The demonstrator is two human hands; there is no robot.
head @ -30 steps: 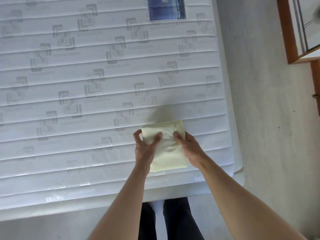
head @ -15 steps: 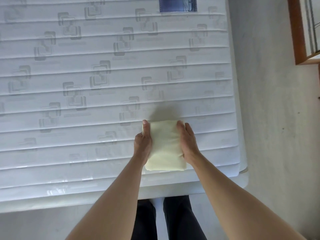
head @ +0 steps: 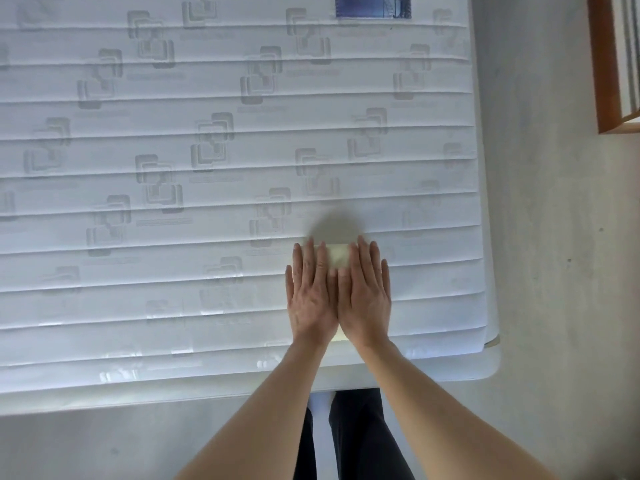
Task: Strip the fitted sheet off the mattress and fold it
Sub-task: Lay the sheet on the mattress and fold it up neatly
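Both hands, left hand and right hand, press flat with straight fingers on the pale yellow folded fitted sheet atop the white quilted mattress.

Folded sheet mostly hidden under both flat hands: only a pale strip between the fingertips and a sliver at the wrists show. Left hand and right hand cover its side edges, so fold layers can't be told. Mattress cut off at top and left frame edges. Blue label clipped by top edge, print unreadable. Wooden frame cut off at right; what it belongs to can't be told.
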